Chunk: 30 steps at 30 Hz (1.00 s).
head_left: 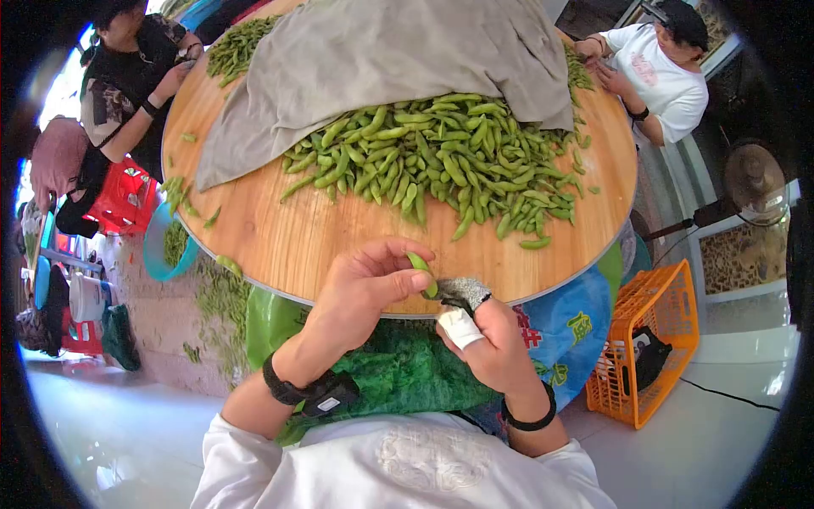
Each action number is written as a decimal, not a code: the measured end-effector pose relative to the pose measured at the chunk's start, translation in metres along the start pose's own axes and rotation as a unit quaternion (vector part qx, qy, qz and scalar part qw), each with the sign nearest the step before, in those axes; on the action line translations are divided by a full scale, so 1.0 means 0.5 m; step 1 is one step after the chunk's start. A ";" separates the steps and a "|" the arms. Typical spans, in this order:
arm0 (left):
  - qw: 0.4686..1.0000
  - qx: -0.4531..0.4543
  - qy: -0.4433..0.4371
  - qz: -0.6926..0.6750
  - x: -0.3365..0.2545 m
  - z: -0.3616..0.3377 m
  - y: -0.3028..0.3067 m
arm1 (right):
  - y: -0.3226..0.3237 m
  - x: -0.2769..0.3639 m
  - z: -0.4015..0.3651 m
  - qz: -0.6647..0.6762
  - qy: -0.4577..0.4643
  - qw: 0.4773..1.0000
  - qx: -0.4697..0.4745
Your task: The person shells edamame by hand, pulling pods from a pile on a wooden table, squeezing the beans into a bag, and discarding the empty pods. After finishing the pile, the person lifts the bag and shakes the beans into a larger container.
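Near the front edge of the round wooden table, my left hand (pixel 373 284) pinches a green bean pod (pixel 421 273) between thumb and fingers. Just right of it is my right hand (pixel 487 335), with white and grey coverings on its fingers. Its covered fingertips are closed at the pod's lower end; whether they grip anything besides the pod is hidden. Beyond both hands lies a large heap of green pods (pixel 449 153), partly under a grey-brown cloth (pixel 365 64).
The round wooden table (pixel 254 229) has people at its far left and far right. An orange crate (pixel 644 339) stands at the lower right. At the left are a blue-rimmed basket (pixel 188 256) and pods scattered on the floor. A fan (pixel 755 178) is at the right.
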<state>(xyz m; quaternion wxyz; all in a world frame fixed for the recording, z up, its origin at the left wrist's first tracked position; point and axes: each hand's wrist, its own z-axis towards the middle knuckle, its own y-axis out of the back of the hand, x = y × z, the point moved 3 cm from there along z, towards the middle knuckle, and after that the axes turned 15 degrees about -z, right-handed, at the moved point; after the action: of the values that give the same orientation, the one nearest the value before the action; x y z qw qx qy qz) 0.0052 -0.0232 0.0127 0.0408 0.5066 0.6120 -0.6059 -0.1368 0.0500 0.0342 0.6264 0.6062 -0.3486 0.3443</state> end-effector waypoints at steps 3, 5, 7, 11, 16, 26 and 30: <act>0.999 0.027 -0.042 -0.015 -0.002 0.003 0.000 | -0.005 -0.013 -0.005 0.086 -0.015 0.995 0.054; 0.999 0.025 -0.025 -0.030 0.000 0.001 -0.003 | -0.006 -0.021 -0.007 0.101 -0.002 0.993 0.068; 0.999 0.020 -0.029 -0.011 0.001 0.001 0.000 | -0.007 -0.025 -0.008 0.022 0.029 0.995 0.096; 0.999 0.007 -0.029 0.033 0.004 0.003 0.005 | -0.007 -0.020 -0.005 0.036 -0.005 0.997 0.064; 0.997 0.018 -0.049 0.057 0.006 0.004 0.002 | -0.001 -0.009 -0.007 -0.024 -0.016 0.997 0.070; 0.994 0.000 -0.071 0.080 0.007 -0.006 -0.022 | 0.004 -0.021 -0.017 -0.088 0.052 0.994 0.025; 0.992 -0.001 -0.073 0.100 0.008 -0.004 -0.021 | 0.004 -0.026 -0.026 -0.105 0.006 0.993 0.058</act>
<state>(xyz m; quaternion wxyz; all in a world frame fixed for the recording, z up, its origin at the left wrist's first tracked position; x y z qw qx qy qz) -0.0027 -0.0171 0.0180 0.1462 0.5197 0.5539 -0.6339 -0.1452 0.0631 0.0237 0.6250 0.6728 -0.2586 0.2999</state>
